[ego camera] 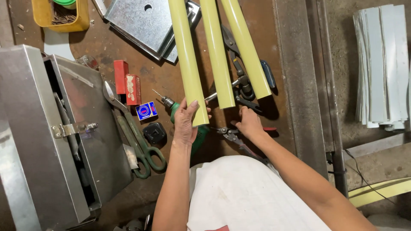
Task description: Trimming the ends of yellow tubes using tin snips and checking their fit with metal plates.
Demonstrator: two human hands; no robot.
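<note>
From the head view, my left hand (pixel 185 124) is wrapped around the near end of the left tube (pixel 187 60), one of three pale yellow tubes lying side by side on the counter (pixel 141 81). My right hand (pixel 248 124) rests, fingers curled, on the red-handled pliers (pixel 233 134) just below the middle tube (pixel 217 55); I cannot tell whether it has really gripped them. A green drill (pixel 188 128) lies under my left hand, with green snips (pixel 137 137) beside a steel box (pixel 51 141). I judge I am steadying the tube end while fetching the pliers; next calls for a firm grip on them.
</note>
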